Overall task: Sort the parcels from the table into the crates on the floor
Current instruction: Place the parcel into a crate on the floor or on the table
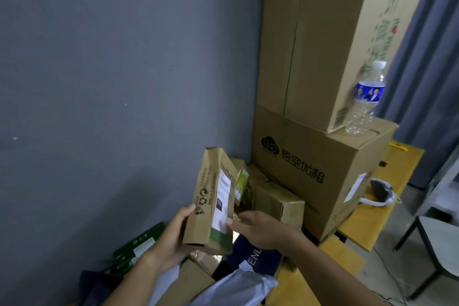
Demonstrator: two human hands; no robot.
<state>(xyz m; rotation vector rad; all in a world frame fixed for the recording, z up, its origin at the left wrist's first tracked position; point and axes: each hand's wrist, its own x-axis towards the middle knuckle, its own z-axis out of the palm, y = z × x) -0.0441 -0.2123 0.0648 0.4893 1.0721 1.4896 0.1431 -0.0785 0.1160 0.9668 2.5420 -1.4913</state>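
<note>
Two hands (171, 236) (258, 228), perhaps kraft-paper parcel (211, 204).

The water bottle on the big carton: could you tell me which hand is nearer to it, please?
Right. The right hand lies below-left of the water bottle; the left hand is farther left, holding the paper parcel.
</note>
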